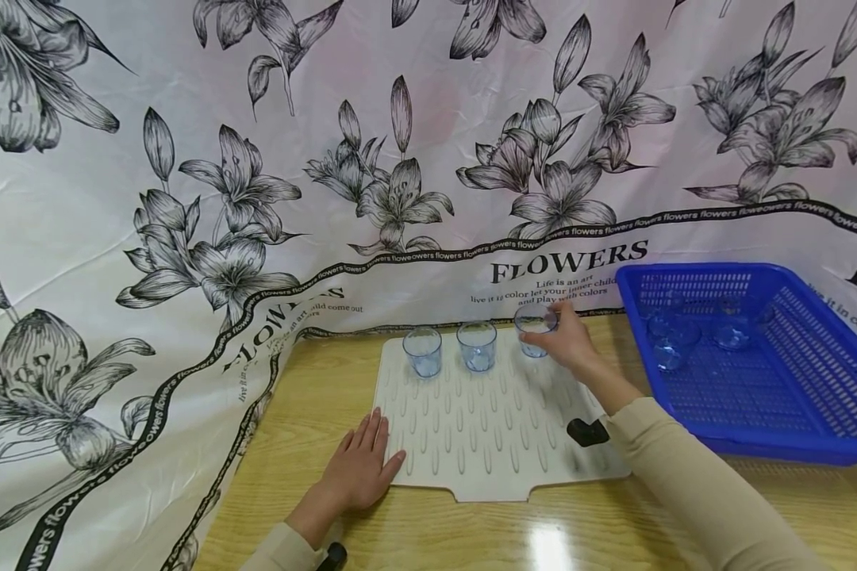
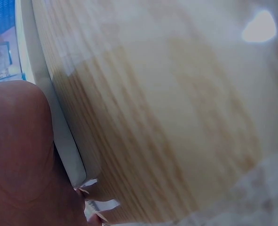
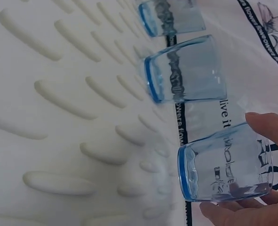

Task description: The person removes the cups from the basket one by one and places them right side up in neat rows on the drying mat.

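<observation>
My right hand (image 1: 570,342) holds a clear blue-tinted drinking glass (image 3: 226,165) between thumb and fingers. The glass is upright over the far right part of a white ribbed drainboard (image 1: 464,444), its thick base toward the board. Whether that base touches the board I cannot tell. To its left stand two more such glasses, the middle one (image 1: 477,349) and the left one (image 1: 423,353), both upright along the board's far edge. My left hand (image 1: 360,468) lies flat with straight fingers at the board's left edge; the left wrist view shows only part of it up close.
At the right stands a blue plastic basket (image 1: 764,404) with several more clear glasses (image 1: 674,337) inside. A flower-printed sheet (image 1: 400,293) hangs behind the wooden table (image 1: 293,420) and down its left side.
</observation>
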Motion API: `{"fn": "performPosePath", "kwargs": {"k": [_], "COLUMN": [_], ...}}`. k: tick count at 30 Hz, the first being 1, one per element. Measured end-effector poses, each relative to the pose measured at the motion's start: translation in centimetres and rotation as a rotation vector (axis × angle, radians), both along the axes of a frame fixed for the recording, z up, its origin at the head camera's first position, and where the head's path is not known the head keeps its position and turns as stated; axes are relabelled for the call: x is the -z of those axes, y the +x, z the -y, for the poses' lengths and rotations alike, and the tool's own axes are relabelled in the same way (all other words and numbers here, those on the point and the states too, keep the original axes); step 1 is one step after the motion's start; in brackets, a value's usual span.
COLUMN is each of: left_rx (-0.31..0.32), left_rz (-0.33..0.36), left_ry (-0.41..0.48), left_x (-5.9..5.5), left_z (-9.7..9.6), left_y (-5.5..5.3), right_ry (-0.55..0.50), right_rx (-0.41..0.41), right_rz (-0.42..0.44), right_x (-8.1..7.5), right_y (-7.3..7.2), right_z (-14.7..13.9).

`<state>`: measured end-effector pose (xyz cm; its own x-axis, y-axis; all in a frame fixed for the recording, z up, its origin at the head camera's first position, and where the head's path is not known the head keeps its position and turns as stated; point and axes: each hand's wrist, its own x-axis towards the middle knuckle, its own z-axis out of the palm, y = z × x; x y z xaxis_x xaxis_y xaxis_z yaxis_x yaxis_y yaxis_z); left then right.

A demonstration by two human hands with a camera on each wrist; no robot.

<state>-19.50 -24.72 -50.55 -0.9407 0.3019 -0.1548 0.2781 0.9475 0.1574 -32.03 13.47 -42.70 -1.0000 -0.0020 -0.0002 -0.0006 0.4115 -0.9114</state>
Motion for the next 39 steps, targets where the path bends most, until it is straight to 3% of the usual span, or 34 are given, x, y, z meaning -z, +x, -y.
{"fn": "performPosePath", "kwargs": {"k": [10, 22, 31, 39], "left_rx": [-0.004, -0.005, -0.004, -0.003], "left_rz": [-0.02, -0.012, -0.028, -0.015], "left_ry": [-0.008, -0.009, -0.018, -0.021], "left_x": [0.1, 0.3, 0.4, 0.3], "left_z": [-0.1, -0.1, -0.1, -0.1], "left_y": [0.1, -0.1, -0.1, 0.0], "right_ry": [0.011, 0.032, 0.08, 0.205], "right_rx": [-0.009, 0.0, -0.032, -0.032], "right_rz": [-0.011, 0.025, -0.035, -0.106], "right_x": [1.5, 1.9, 1.6, 0.3], "right_y": [-0.7, -0.5, -0.5, 0.3], "right_z": [0.4, 0.5, 0.3, 0.2]}}
